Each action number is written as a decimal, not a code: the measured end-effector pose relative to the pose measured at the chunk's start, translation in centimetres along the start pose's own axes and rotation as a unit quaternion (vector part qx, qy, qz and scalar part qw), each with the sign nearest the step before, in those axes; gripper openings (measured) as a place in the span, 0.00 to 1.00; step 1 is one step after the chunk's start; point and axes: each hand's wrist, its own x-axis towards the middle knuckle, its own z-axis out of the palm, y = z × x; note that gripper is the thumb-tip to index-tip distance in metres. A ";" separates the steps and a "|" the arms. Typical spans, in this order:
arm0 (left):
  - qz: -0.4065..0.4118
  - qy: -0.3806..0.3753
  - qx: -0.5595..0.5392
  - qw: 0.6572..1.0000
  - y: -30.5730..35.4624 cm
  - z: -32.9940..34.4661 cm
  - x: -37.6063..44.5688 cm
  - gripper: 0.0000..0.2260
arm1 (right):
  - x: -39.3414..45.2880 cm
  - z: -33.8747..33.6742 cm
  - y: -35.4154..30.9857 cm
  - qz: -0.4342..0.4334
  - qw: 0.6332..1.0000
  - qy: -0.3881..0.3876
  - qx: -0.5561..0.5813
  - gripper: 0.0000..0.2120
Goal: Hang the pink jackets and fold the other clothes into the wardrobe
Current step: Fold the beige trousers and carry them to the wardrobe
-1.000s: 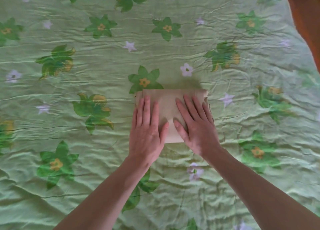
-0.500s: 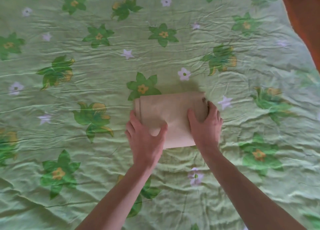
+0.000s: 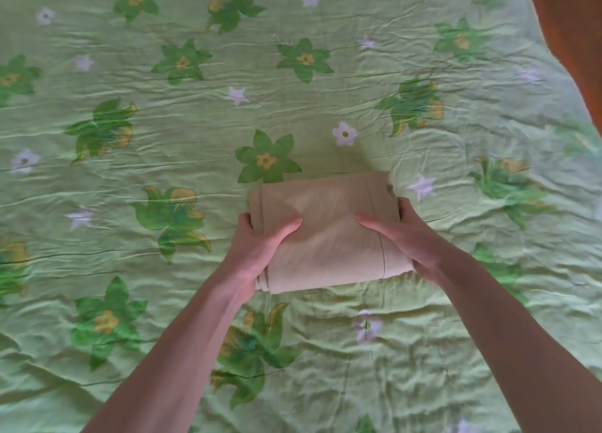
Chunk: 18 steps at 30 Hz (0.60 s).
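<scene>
Two hands grip one folded beige garment point(image 3: 329, 233) mid-scene on the green floral bedsheet point(image 3: 130, 351): left hand point(image 3: 260, 246) and right hand point(image 3: 404, 237) clasp opposite edges, thumbs on top. Step: folding apparently done; next, lift level toward the unseen wardrobe.

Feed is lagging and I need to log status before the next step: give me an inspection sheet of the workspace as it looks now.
Surface: green floral bedsheet, wrinkled, fills nearly the whole view.
Job's things: one folded beige garment, compact rectangle, gripped at both sides; no pink jackets or wardrobe in view.
Clutter: nothing seen.
Grippers: left hand clasps the garment's left edge, thumb on top; right hand clasps its right edge, thumb on top.
Cables: nothing seen.
Surroundings: an orange-brown surface at the top right, beyond the sheet's edge; cannot tell what it is.
</scene>
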 end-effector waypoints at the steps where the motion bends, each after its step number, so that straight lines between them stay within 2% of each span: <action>1: 0.023 -0.004 0.000 1.000 -0.1 -0.2 -0.2 0.34 | -0.4 0.0 0.4 -0.011 1.000 -0.006 0.021 0.43; 3: 0.072 -0.009 -0.005 0.997 -0.3 -0.5 -0.9 0.34 | -1.1 0.4 1.3 -0.045 0.998 0.006 0.039 0.38; 8: 0.157 -0.021 -0.024 0.987 0.4 -0.3 -4.1 0.33 | -4.6 1.8 1.0 -0.161 0.974 0.160 0.008 0.19; 11: 0.192 -0.033 -0.017 0.981 2.4 -0.3 -7.2 0.32 | -8.4 1.4 -0.9 -0.176 0.962 0.208 0.008 0.21; 14: 0.207 -0.061 0.000 0.977 5.1 -0.9 -12.2 0.27 | -14.2 0.7 -2.9 -0.168 0.954 0.246 0.018 0.22; 16: 0.217 -0.084 0.015 0.972 7.3 -1.3 -16.3 0.26 | -19.0 0.4 -4.2 -0.148 0.949 0.275 0.032 0.19; 18: 0.222 -0.109 0.032 0.969 9.0 -1.4 -20.7 0.30 | -24.3 0.0 -5.3 -0.134 0.944 0.298 0.042 0.15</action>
